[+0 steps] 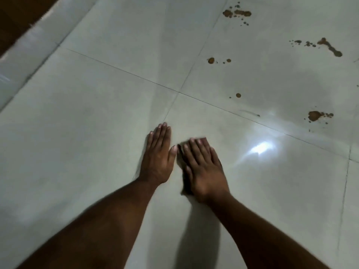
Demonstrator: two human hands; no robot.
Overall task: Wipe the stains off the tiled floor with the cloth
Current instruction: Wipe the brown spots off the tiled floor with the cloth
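Observation:
Both of my hands lie palm down on the pale glossy tiled floor point(97, 133). My left hand point(158, 158) is flat with its fingers straight and close together. Just to its right, my right hand point(204, 167) is also flat, slightly blurred, with a dark shadow along its left side. Neither hand holds anything, and I see no cloth. Brown stains lie to the upper right, well beyond the hands: a blotch point(315, 115) nearest, a small dot point(238, 95), a pair of spots point(211, 60), a streak point(330, 46) and a cluster point(237, 13).
Dark grout lines cross just beyond my left fingertips point(177, 92). A raised pale tiled edge point(29, 45) runs along the upper left, with a dark brown surface point(15, 14) behind it. A bright light reflection point(260, 148) shines right of my right hand.

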